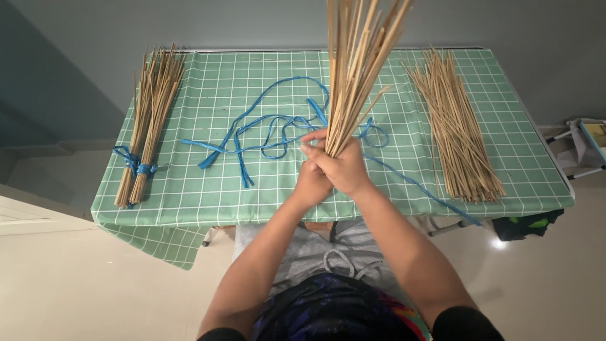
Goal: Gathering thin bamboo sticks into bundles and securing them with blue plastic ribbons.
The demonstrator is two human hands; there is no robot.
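Both hands clasp the lower end of a bundle of thin tan sticks (356,69) held upright above the table's near edge; its top runs out of view. My right hand (344,167) wraps the bundle's base from the front. My left hand (310,183) presses against it just behind and below, fingers closed on the same sticks. Loose blue plastic strips (268,129) lie curled on the green checked tablecloth (214,183) right behind the hands, and one blue strip (416,186) trails off toward the near right edge.
Two stick bundles (146,120) tied with blue strip lie at the table's left edge. A loose pile of sticks (457,129) lies on the right side. Beyond the right edge stands a small white stand (584,148). A dark bag (527,224) sits under the right corner.
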